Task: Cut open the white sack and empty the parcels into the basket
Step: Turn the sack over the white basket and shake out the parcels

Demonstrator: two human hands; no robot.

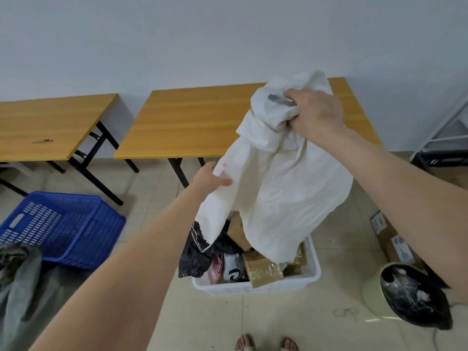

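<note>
I hold the white sack (278, 188) upside down over the white basket (255, 286) on the floor. My right hand (315, 111) grips the bunched upper end of the sack, high above the basket. My left hand (210, 179) pinches the sack's left side lower down. The sack's open mouth hangs into the basket. Several parcels lie in the basket: brown padded envelopes (264, 271), a black plastic mailer (196, 257) drooping over the left rim, and a pink and white packet (224, 268).
Two yellow-topped folding tables (182, 122) stand against the wall behind. A blue basket (65, 229) sits tilted on the floor at left, with grey cloth (17, 279) beside it. A pale bin with a black liner (405, 295) and cardboard boxes (390, 236) are at right. My feet (266, 343) are near.
</note>
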